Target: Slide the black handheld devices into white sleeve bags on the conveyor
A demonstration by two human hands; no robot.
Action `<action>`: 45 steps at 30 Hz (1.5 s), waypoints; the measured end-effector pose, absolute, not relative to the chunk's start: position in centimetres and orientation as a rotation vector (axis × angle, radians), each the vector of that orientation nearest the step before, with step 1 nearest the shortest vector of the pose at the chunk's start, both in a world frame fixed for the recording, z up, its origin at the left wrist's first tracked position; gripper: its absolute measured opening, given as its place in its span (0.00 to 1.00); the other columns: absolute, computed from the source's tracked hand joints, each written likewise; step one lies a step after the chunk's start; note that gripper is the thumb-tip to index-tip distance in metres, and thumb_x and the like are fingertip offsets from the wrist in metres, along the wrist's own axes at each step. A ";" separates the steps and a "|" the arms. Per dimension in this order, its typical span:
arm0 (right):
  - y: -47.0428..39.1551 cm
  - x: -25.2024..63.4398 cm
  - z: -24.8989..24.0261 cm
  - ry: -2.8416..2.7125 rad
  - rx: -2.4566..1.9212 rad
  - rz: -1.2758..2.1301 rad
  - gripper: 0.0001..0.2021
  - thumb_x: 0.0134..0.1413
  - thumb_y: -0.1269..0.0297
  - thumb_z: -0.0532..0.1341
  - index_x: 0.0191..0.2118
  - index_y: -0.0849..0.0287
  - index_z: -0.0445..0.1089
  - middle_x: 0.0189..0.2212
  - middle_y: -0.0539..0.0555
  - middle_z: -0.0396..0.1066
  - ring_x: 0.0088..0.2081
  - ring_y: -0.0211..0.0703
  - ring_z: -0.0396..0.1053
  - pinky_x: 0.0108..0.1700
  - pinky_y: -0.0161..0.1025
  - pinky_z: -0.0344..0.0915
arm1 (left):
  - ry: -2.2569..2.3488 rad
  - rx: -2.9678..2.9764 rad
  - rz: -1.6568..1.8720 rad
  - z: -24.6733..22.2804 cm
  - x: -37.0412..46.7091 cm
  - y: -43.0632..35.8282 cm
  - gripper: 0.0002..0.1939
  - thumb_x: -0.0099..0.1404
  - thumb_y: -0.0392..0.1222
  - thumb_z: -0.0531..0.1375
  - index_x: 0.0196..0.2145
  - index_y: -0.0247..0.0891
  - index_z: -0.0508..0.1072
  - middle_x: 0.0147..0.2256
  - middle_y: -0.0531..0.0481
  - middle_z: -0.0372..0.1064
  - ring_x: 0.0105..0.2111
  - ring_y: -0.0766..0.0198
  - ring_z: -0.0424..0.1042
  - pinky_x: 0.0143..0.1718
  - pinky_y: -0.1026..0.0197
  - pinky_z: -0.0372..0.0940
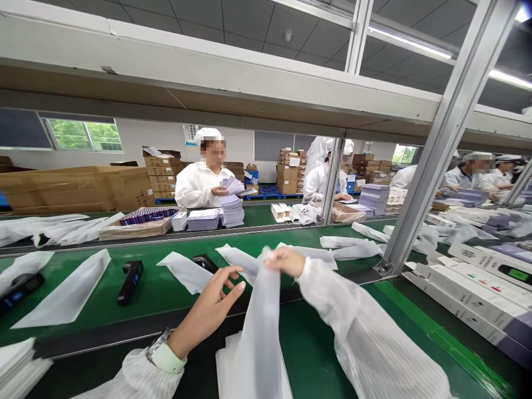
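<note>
My right hand (286, 261) pinches the top end of a translucent white sleeve bag (264, 321), which hangs down in front of me. Below it lies a stack of similar bags (228, 363). To the left of the bag, my left hand (222, 293) is raised with its fingers apart and nothing in them. Just behind that hand a black handheld device (205, 262) rests beside a white bag (187, 271) on the green belt. Further left lie another black device (130, 282), a large flat bag (68, 291) and a device partly in a bag (20, 291).
A metal post (440, 149) rises at right, and a shelf (208, 72) crosses overhead. Printed white boxes (477, 299) lie at the right. Across the belt (166, 249), a person in white (197, 185) holds papers near a tray of small packs (135, 224). Other workers sit further right.
</note>
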State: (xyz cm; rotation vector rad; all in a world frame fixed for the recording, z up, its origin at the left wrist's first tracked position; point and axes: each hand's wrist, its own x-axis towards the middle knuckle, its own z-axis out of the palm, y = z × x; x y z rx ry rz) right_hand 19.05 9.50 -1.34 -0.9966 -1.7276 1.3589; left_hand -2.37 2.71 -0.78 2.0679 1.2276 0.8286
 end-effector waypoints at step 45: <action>6.3 15.0 -1.1 -1.087 -0.786 1.399 0.37 0.35 0.64 0.65 0.50 0.42 0.42 0.32 0.48 0.63 0.31 0.44 0.69 0.30 0.42 0.66 | 1.323 2.560 0.402 -3.4 -1.4 1.5 0.14 0.58 0.48 0.53 0.21 0.38 0.65 0.25 0.52 0.62 0.32 0.61 0.60 0.32 0.61 0.54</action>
